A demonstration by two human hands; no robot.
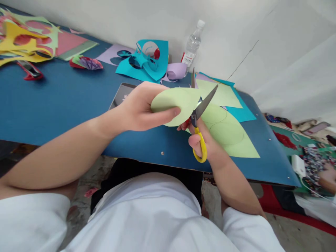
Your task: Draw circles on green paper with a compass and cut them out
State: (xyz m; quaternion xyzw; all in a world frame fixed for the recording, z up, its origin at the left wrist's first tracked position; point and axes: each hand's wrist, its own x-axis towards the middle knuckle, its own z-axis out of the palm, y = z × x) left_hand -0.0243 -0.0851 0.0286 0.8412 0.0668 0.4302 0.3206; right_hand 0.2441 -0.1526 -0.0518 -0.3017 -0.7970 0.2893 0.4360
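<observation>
My left hand (147, 108) is closed on a light green sheet of paper (189, 98), which curls between thumb and fingers above the table. In my right hand (203, 140) is a pair of scissors (201, 145) with yellow and red handles. Its blades stand apart, pointing up and away, with the paper's edge near where they cross. Past my right wrist, a green part with pencilled circles (227, 133) spreads over the table; whether it joins the held paper is hidden.
The blue table (78, 101) carries teal cut-outs (160, 52), a plastic bottle (193, 43), stacked coloured sheets (220, 92) and a dark flat device (120, 94). At left lie yellow scraps (13, 33) and a red cutter (31, 71). A person's arm (328, 178) shows at a green table on the right.
</observation>
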